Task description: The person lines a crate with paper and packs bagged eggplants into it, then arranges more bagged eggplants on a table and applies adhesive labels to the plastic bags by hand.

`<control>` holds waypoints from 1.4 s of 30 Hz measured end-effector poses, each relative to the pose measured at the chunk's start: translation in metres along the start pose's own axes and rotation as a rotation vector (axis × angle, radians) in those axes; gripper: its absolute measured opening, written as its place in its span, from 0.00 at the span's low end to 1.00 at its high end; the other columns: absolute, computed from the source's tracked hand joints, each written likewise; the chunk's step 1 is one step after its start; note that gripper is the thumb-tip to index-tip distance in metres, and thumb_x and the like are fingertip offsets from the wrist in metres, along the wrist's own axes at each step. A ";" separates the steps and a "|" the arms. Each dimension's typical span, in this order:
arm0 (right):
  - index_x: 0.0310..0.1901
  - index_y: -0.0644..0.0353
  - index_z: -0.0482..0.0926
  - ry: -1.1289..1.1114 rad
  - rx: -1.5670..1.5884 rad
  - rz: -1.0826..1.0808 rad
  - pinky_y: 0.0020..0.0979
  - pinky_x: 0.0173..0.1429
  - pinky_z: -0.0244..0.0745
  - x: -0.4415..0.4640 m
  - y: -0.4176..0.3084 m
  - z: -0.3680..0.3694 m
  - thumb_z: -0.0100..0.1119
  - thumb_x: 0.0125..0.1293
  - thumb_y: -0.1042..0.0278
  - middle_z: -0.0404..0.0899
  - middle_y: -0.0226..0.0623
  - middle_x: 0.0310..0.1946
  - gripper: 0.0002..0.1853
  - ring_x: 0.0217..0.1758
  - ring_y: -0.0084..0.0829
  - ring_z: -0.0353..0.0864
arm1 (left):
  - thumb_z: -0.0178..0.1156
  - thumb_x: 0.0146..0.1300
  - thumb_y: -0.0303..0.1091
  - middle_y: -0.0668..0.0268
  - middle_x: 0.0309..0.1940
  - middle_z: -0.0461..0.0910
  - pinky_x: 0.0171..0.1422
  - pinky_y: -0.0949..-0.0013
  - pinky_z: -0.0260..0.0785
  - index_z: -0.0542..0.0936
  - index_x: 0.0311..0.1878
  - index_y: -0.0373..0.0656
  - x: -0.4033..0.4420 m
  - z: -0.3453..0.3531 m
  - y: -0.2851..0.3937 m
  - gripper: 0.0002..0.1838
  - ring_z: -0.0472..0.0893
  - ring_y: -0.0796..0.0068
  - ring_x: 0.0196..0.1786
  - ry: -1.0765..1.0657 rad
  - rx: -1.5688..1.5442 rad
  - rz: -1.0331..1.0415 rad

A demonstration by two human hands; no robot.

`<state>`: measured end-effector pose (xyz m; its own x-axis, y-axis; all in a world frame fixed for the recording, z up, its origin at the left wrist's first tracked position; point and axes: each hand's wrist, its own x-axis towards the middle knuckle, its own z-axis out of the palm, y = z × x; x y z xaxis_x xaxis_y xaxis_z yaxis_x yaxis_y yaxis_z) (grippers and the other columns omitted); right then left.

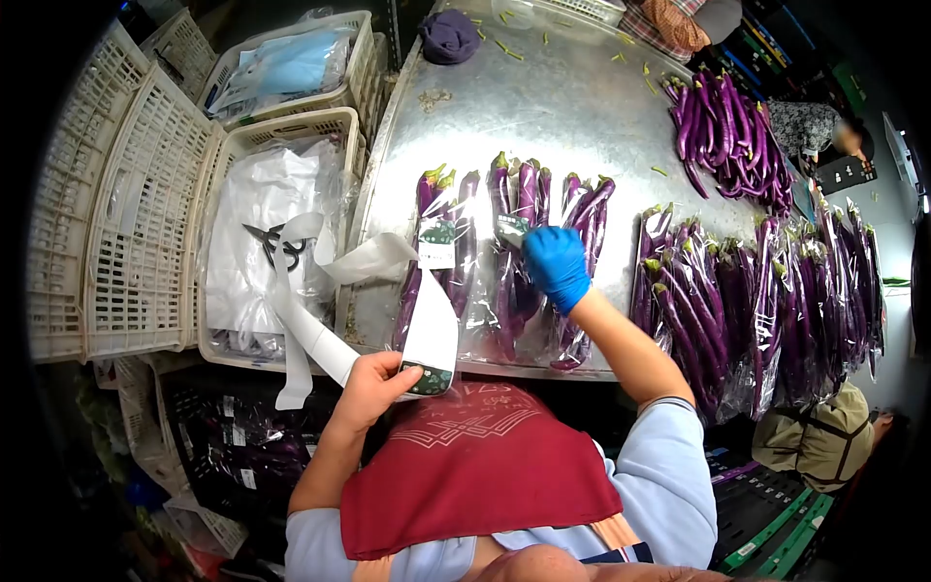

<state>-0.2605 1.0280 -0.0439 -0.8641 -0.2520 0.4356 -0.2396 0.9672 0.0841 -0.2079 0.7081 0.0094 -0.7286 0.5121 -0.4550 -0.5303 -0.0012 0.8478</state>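
Note:
My bare left hand pinches a long white strip of labels, whose dark green printed label shows by my thumb. The strip loops up and trails leftward over the crate. My right hand, in a blue glove, has its fingers closed at a green label on a clear bag of long purple eggplants. Left of it lies a bagged bunch bearing a green and white label. To the right is another bagged bunch, partly covered by my gloved hand.
Black-handled scissors lie on plastic bags in a white crate at left. Many bagged eggplants line the metal table's right side, with loose eggplants behind. A dark cloth sits at the far edge. Other people are beyond the table.

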 end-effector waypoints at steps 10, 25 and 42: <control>0.24 0.56 0.68 0.096 0.266 0.063 0.35 0.32 0.65 0.014 0.008 -0.025 0.56 0.46 0.71 0.72 0.37 0.25 0.05 0.27 0.37 0.72 | 0.58 0.56 0.27 0.77 0.21 0.71 0.25 0.84 0.55 0.78 0.33 0.34 -0.005 0.003 0.000 0.06 0.65 0.92 0.23 -0.049 0.010 -0.019; 0.48 0.62 0.72 -0.864 1.517 0.536 0.27 0.41 0.72 -0.023 -0.118 -0.070 0.50 0.62 0.55 0.78 0.39 0.34 0.20 0.36 0.27 0.77 | 0.56 0.57 0.27 0.72 0.27 0.76 0.30 0.83 0.60 0.77 0.37 0.33 -0.011 0.011 0.006 0.07 0.69 0.89 0.27 0.010 -0.105 0.050; 0.38 0.63 0.74 -0.524 2.090 0.852 0.16 0.32 0.65 0.078 -0.141 -0.049 0.55 0.58 0.68 0.75 0.28 0.28 0.09 0.28 0.15 0.70 | 0.58 0.56 0.27 0.66 0.43 0.76 0.52 0.75 0.64 0.70 0.50 0.35 -0.023 -0.012 -0.022 0.18 0.73 0.80 0.46 -0.027 -0.126 0.141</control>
<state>-0.2727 0.8734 0.0224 -0.8965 -0.2662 -0.3542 0.4397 -0.4359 -0.7853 -0.1843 0.6863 -0.0022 -0.7883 0.5223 -0.3253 -0.4755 -0.1815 0.8608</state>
